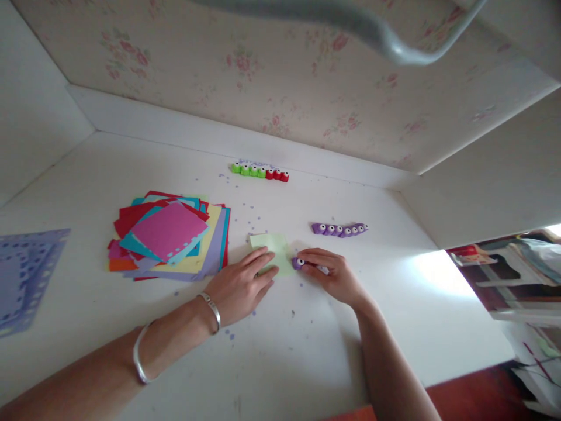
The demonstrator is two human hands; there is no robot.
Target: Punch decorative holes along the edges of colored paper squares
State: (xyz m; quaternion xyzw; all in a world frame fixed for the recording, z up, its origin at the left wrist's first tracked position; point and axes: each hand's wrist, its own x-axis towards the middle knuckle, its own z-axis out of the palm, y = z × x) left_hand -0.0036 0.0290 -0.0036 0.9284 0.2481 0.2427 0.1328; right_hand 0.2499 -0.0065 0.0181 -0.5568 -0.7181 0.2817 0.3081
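My left hand (pixel 240 285) lies with its fingers stretched out over a pale green sheet of paper (pixel 272 242), pressing it to the white table. Between the thumb and fingers of my right hand (pixel 331 272) is a small purple craft punch (pixel 298 264), at the right edge of that sheet. Whether the paper sits inside the punch's slot I cannot tell. Beyond my right hand, several matching purple punches (pixel 339 230) stand in a row. Farther back is another row, of green punches (pixel 248 170) and red punches (pixel 277 175).
Left of my left hand lies a messy stack of coloured paper (pixel 170 231). At the far left are purple sheets with punched holes (pixel 30 280). Tiny purple paper bits (pixel 229 335) dot the white table (pixel 280 374). A floral-patterned wall (pixel 245 76) closes off the back.
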